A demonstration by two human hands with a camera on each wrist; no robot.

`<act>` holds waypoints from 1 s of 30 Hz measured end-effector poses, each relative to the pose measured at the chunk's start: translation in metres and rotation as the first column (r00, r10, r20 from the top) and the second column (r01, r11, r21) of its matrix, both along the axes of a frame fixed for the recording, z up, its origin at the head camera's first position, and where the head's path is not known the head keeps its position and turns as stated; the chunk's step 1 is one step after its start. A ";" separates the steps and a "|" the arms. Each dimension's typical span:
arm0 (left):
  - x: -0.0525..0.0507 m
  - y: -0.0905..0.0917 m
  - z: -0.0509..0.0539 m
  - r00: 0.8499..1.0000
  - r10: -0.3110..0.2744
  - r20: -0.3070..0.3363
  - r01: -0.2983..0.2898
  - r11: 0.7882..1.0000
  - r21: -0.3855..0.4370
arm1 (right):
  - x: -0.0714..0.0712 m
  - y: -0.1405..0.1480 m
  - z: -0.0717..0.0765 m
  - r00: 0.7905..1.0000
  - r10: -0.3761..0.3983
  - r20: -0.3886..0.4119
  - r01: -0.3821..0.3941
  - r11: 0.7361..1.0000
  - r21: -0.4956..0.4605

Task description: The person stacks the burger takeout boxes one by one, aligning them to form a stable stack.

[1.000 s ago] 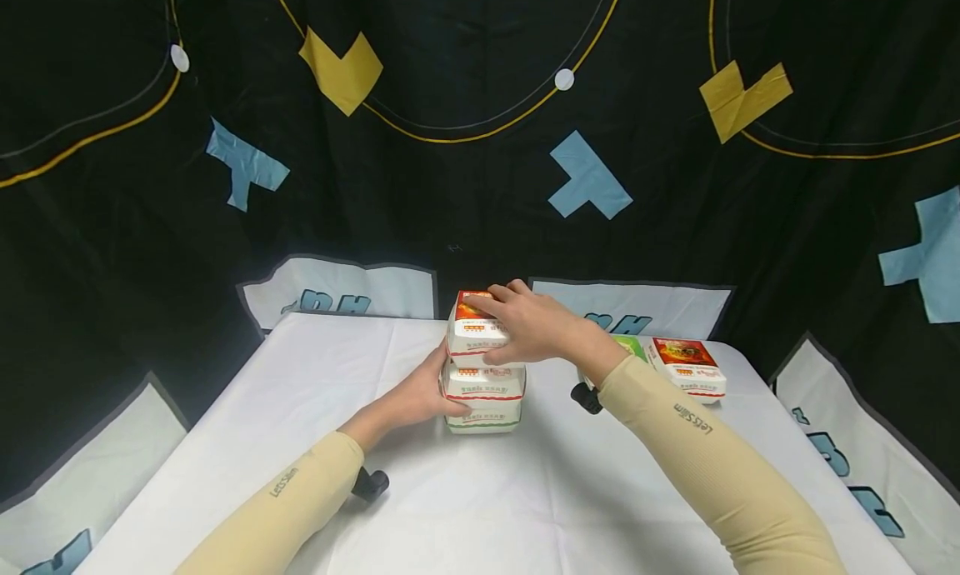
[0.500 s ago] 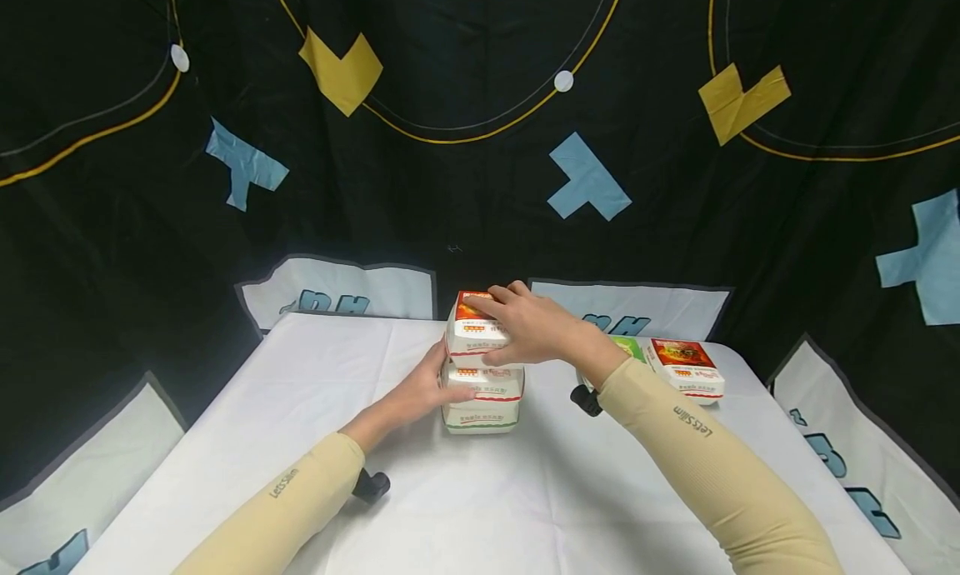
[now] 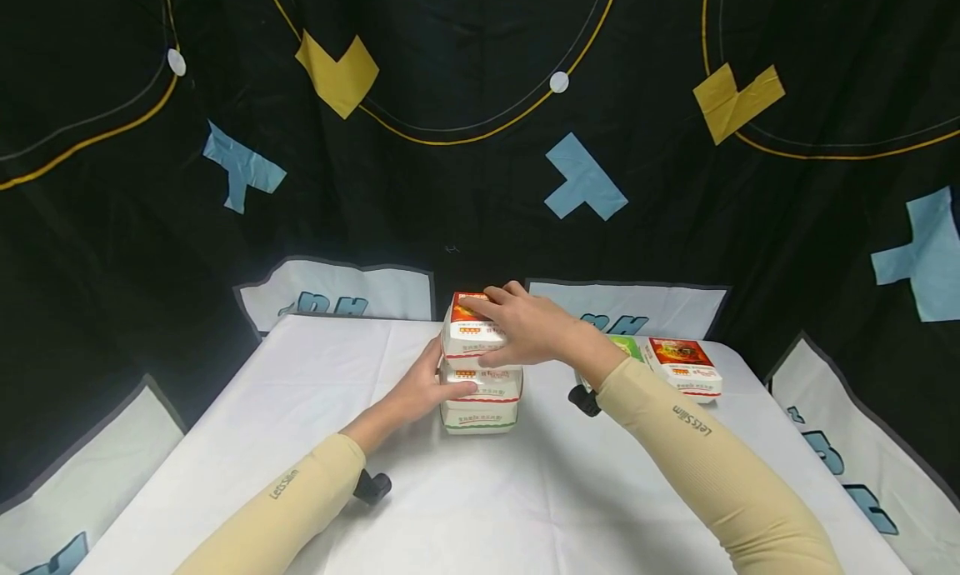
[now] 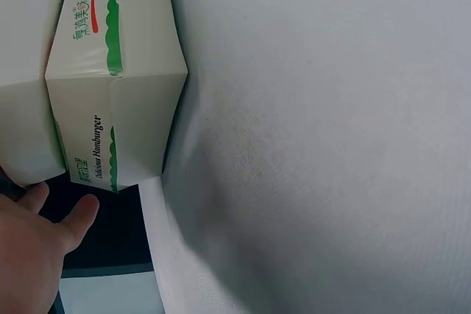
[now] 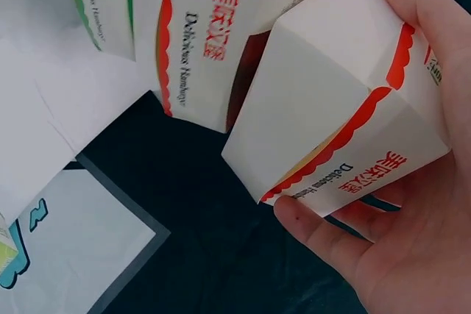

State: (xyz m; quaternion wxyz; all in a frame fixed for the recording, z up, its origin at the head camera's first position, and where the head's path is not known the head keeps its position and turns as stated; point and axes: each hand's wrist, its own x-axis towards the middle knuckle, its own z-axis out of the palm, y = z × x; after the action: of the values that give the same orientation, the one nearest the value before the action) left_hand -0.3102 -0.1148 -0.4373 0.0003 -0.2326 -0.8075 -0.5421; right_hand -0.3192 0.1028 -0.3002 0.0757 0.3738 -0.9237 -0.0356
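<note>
Three burger boxes form a stack at mid-table. My right hand (image 3: 532,327) grips the red-topped upper box (image 3: 471,338) from above and its right side; in the right wrist view, the fingers and thumb of that hand (image 5: 416,248) hold the white box (image 5: 316,86), which is tilted against the middle one (image 5: 210,42). My left hand (image 3: 412,393) holds the left side of the middle box (image 3: 495,382), thumb across its front. Underneath is a green-trimmed box (image 3: 480,418). The left wrist view shows this box (image 4: 118,101) beside fingers of the left hand (image 4: 37,251).
On the right of the white-covered table (image 3: 450,508) lie a red-topped box (image 3: 684,367) and a green-topped box (image 3: 628,347), partly hidden by my right forearm. A black curtain (image 3: 465,200) with tape shapes hangs behind the table.
My left thumb has moved up from the lower edge of the middle box onto its front. The right hand keeps its hold, and the stack looks nearly unchanged.
</note>
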 end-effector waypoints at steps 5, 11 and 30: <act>0.000 0.000 0.002 1.000 -0.008 -0.019 0.009 1.000 0.026 | 0.001 -0.003 0.002 1.000 -0.010 0.006 0.010 1.000 0.012; -0.002 0.000 0.003 0.999 -0.022 -0.034 0.024 0.999 0.039 | 0.001 -0.002 0.002 1.000 -0.026 0.016 0.026 1.000 0.006; -0.001 -0.001 0.006 0.999 -0.021 -0.042 0.022 0.999 0.039 | 0.004 -0.002 0.005 0.999 -0.049 0.020 0.049 0.999 0.016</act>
State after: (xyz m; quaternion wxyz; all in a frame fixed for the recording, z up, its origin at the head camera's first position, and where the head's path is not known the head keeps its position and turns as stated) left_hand -0.3108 -0.1154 -0.4316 0.0157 -0.2525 -0.7939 -0.5529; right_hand -0.3156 0.1005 -0.2950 0.0626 0.3518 -0.9331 -0.0406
